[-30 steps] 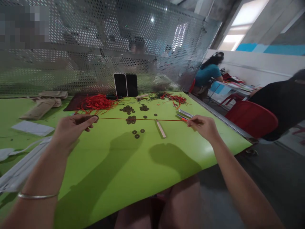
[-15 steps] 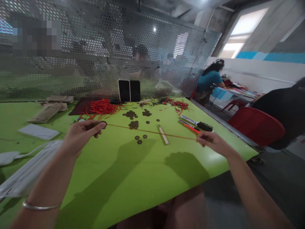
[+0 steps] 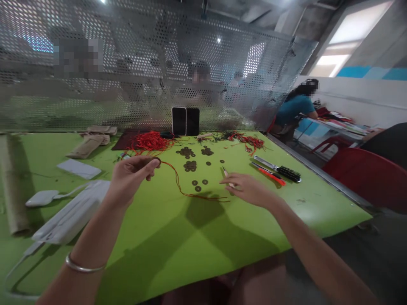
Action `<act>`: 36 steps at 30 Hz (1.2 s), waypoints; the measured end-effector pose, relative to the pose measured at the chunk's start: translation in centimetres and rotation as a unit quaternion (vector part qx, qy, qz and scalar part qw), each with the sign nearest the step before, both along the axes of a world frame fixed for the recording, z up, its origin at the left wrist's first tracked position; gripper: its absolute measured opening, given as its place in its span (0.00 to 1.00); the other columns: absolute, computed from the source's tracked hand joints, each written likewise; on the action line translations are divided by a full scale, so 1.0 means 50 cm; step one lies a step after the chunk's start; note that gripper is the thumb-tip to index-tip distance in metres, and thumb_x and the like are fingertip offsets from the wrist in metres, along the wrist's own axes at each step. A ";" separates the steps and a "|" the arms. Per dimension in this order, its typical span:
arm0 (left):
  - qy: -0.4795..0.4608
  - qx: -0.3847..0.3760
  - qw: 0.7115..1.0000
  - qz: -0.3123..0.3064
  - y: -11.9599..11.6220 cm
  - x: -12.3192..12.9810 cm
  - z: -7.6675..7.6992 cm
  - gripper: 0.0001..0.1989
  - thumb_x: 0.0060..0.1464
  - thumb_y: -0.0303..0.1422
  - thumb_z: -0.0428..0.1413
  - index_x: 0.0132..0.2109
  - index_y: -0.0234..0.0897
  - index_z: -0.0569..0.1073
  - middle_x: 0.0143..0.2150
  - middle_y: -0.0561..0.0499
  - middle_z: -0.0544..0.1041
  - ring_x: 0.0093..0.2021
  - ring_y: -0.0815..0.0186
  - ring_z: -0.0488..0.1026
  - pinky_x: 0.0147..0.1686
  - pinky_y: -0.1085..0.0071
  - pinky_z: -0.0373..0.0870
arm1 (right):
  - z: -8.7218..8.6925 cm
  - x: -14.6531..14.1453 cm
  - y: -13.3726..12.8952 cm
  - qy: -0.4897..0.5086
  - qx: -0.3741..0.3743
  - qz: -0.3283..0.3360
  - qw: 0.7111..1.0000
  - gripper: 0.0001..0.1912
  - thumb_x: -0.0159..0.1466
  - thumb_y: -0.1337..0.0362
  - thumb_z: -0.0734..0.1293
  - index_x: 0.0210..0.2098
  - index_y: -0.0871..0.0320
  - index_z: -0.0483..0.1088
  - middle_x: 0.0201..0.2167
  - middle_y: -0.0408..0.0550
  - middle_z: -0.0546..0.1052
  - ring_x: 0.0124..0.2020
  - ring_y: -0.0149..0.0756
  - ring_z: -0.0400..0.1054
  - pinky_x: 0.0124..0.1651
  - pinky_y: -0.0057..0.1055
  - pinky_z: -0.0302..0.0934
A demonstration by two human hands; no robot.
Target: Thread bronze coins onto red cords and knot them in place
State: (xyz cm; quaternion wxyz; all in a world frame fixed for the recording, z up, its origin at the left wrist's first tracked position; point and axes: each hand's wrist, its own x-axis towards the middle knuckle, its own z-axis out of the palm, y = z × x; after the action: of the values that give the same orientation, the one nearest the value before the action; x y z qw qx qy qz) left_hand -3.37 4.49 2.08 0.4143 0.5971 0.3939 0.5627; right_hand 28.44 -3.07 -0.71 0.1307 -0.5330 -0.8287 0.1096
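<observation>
My left hand (image 3: 136,176) is closed, thumb and finger pinching a dark round coin (image 3: 158,161) with a hole. A thin red-orange cord (image 3: 178,182) hangs from it in a loose curve, its far ends lying over the green table (image 3: 159,262). At the pointed tool with a pale wooden handle (image 3: 226,173) is my right hand (image 3: 243,186). Its fingers are apart around the handle and hide the lower part; whether they touch it I cannot tell. Several loose holed coins (image 3: 197,189) lie between the hands, with piles of them (image 3: 190,166) farther back.
Red cords (image 3: 152,141) heap at the back left; more lie tangled (image 3: 254,143) at the back right. A hairbrush (image 3: 288,173) and an orange-red cutter (image 3: 270,174) lie right. Two phones (image 3: 179,121) lean upright at the back. A white power bank (image 3: 73,212) with cable lies left.
My right hand has let go of the cord and moved left to the wooden-handled tool. The cord, taut before, now hangs slack. My left hand still pinches the coin. The view has shifted left.
</observation>
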 end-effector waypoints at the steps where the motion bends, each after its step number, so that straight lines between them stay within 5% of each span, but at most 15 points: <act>1: -0.008 0.002 1.000 0.004 0.001 0.000 -0.001 0.09 0.40 0.36 0.64 0.29 0.36 0.77 0.20 0.54 0.71 0.20 0.74 0.63 0.17 0.79 0.60 | -0.013 -0.032 0.020 -0.011 0.001 0.030 0.999 0.21 0.69 0.56 0.53 0.55 0.54 0.67 0.55 0.49 0.69 0.56 0.42 0.63 0.59 0.46 0.57; 6: -0.037 -0.003 0.999 0.013 0.006 -0.005 -0.004 0.11 0.39 0.37 0.65 0.29 0.34 0.77 0.20 0.53 0.70 0.19 0.75 0.62 0.17 0.79 0.59 | -0.082 -0.124 0.063 -0.054 -0.055 0.141 0.987 0.36 0.67 0.46 0.51 0.67 0.59 0.41 0.67 0.49 0.43 0.67 0.44 0.37 0.68 0.47 0.37; 9: -0.040 -0.008 0.999 0.007 0.006 -0.005 -0.005 0.11 0.39 0.37 0.65 0.29 0.34 0.77 0.20 0.53 0.70 0.19 0.75 0.62 0.17 0.79 0.59 | -0.096 -0.116 0.053 -0.060 -0.080 0.134 0.986 0.38 0.66 0.44 0.49 0.67 0.59 0.37 0.67 0.48 0.38 0.68 0.43 0.33 0.69 0.45 0.34; 17: -0.023 0.004 1.000 -0.012 0.002 0.000 -0.007 0.10 0.42 0.37 0.64 0.30 0.35 0.77 0.20 0.53 0.70 0.20 0.74 0.62 0.17 0.79 0.59 | -0.096 0.005 0.007 -0.085 -0.067 0.031 0.994 0.38 0.66 0.43 0.50 0.67 0.56 0.37 0.67 0.47 0.41 0.67 0.46 0.35 0.68 0.47 0.36; 23: -0.011 -0.002 1.000 -0.018 -0.004 0.009 -0.010 0.08 0.42 0.36 0.63 0.30 0.37 0.77 0.21 0.54 0.70 0.20 0.74 0.63 0.17 0.78 0.60 | -0.133 0.098 -0.052 -0.112 -0.018 0.003 0.994 0.37 0.67 0.46 0.50 0.67 0.54 0.28 0.67 0.46 0.36 0.68 0.43 0.33 0.68 0.46 0.38; 29: 0.002 -0.024 1.000 -0.016 -0.007 0.016 -0.012 0.10 0.40 0.37 0.65 0.30 0.37 0.77 0.21 0.54 0.71 0.20 0.74 0.62 0.17 0.78 0.60 | -0.129 0.124 -0.113 -0.081 -0.005 -0.019 0.997 0.34 0.68 0.48 0.47 0.66 0.51 0.24 0.67 0.44 0.37 0.67 0.40 0.32 0.67 0.50 0.33; 36: 0.014 -0.009 1.000 -0.021 0.005 0.010 -0.024 0.10 0.42 0.39 0.64 0.30 0.38 0.78 0.20 0.54 0.70 0.19 0.74 0.62 0.17 0.78 0.59 | -0.102 0.127 -0.135 -0.047 -0.026 -0.077 0.996 0.31 0.69 0.49 0.47 0.67 0.52 0.37 0.67 0.44 0.44 0.67 0.41 0.37 0.67 0.49 0.39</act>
State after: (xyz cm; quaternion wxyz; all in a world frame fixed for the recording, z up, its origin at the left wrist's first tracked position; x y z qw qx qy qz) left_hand -2.87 4.73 0.88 0.4259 0.6092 0.3923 0.5419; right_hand 34.77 -9.82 -5.81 0.0858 -0.6029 -0.7874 0.0958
